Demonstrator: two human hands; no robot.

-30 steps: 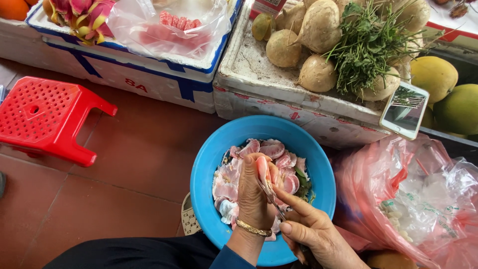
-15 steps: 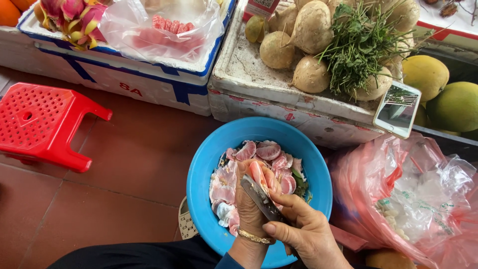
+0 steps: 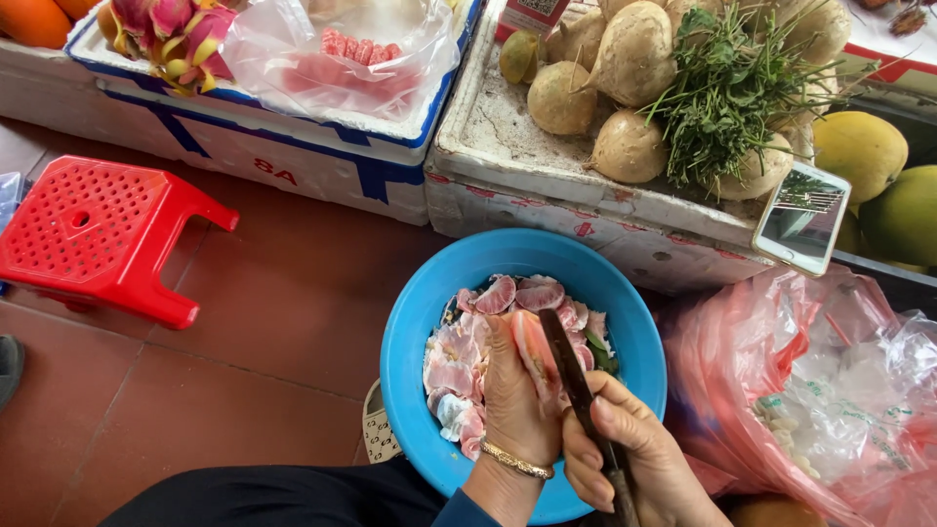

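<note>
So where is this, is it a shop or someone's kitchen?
Probably a fruit stall at a market: foam boxes piled with fruit and round roots, and a low red stool on the tiled floor.

Round blue plastic basin (image 3: 415,322): smooth, slightly glossy. Pink pomelo segments (image 3: 459,361) inside: moist, pulpy, shiny. Dark knife blade (image 3: 566,356): dull metal, matt. Thin gold bangle (image 3: 514,460) on left wrist: polished metal. Red perforated plastic stool (image 3: 93,234): smooth, satin sheen. White foam boxes (image 3: 625,220): matt, grainy, scuffed. Pink thin plastic bag (image 3: 810,390): crinkled, translucent, glossy. Reddish-brown floor tiles (image 3: 244,361): matt, smooth.
</note>
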